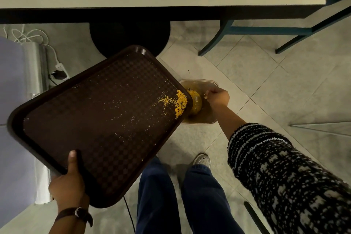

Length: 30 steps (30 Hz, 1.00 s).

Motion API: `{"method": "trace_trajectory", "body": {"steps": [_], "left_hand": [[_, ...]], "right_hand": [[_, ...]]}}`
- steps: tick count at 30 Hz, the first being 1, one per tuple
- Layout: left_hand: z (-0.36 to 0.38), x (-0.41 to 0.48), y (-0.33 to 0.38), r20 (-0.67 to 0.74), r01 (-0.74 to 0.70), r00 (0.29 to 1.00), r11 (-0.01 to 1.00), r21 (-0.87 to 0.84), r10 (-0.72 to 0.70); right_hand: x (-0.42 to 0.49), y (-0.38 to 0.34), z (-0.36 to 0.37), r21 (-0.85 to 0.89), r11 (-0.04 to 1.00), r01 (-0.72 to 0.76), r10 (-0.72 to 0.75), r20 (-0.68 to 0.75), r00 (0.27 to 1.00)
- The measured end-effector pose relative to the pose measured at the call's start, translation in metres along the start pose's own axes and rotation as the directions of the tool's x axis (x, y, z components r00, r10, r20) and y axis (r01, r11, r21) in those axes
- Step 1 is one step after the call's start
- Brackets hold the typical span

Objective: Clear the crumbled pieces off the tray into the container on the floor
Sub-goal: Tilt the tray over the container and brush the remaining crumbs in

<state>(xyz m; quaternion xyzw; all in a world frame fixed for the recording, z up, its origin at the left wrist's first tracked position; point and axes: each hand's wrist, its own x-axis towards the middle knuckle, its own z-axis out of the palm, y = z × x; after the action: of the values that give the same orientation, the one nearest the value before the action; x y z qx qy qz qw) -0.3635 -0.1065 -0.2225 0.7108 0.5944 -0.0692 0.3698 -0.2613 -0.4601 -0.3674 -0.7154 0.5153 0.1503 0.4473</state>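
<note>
Head | tray (98, 112) gripped by left hand (69, 186) | crumbs (180, 103) beside right hand (217, 98)

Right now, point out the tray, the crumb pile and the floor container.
tray (98, 119), head view, bare middle of its surface
crumb pile (180, 103), head view, heap at tray's lower corner
container (209, 118), head view, near right wall

Left hand (69, 186) closed in a thumb-on-top grip, right hand (218, 98) curled loosely, arm stretched downward.

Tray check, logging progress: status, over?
Left hand grips tray. Right hand closed over container. Yellow crumbs piled at tray's low corner. Nothing blocking.
</note>
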Motion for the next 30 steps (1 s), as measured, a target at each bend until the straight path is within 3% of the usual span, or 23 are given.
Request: {"method": "trace_trajectory", "body": {"steps": [9, 13, 14, 16, 19, 21, 23, 28, 30], "left_hand": [[0.003, -0.009, 0.005, 0.027, 0.002, 1.0, 0.999, -0.042, -0.001], [0.002, -0.012, 0.006, 0.031, -0.003, 0.999, 1.0, -0.023, 0.004], [0.001, -0.013, 0.006, 0.03, -0.005, 1.0, 1.0, -0.028, 0.006], [0.001, -0.016, 0.007, 0.035, -0.005, 0.999, 0.999, -0.039, 0.007], [0.001, -0.024, 0.011, 0.061, -0.012, 0.998, 0.999, -0.029, 0.014], [0.0, -0.03, 0.015, 0.071, -0.012, 0.997, 1.0, -0.023, 0.014], [-0.002, -0.034, 0.017, 0.066, -0.02, 0.998, 1.0, -0.013, 0.021], [-0.007, -0.028, 0.013, 0.039, -0.035, 0.999, 0.999, -0.011, 0.035], [-0.007, -0.028, 0.013, 0.034, -0.048, 0.998, 0.999, -0.015, 0.049]], "right_hand": [[-0.01, 0.002, 0.006, -0.154, 0.975, 0.16, -0.159, 0.02, 0.987], [-0.034, -0.005, 0.019, -0.299, 0.886, 0.353, -0.311, 0.182, 0.933], [-0.045, -0.009, 0.025, -0.334, 0.847, 0.413, -0.337, 0.263, 0.904], [-0.073, -0.015, 0.038, -0.457, 0.674, 0.58, -0.397, 0.439, 0.806], [-0.13, -0.004, 0.06, -0.326, 0.524, 0.787, -0.498, 0.632, 0.594], [-0.153, 0.01, 0.073, -0.282, 0.469, 0.837, -0.465, 0.727, 0.505], [-0.154, 0.017, 0.08, -0.35, 0.44, 0.827, -0.425, 0.731, 0.535], [-0.114, 0.024, 0.074, -0.657, 0.537, 0.53, -0.236, 0.486, 0.842], [-0.11, 0.023, 0.069, -0.67, 0.562, 0.484, -0.232, 0.434, 0.871]]}}
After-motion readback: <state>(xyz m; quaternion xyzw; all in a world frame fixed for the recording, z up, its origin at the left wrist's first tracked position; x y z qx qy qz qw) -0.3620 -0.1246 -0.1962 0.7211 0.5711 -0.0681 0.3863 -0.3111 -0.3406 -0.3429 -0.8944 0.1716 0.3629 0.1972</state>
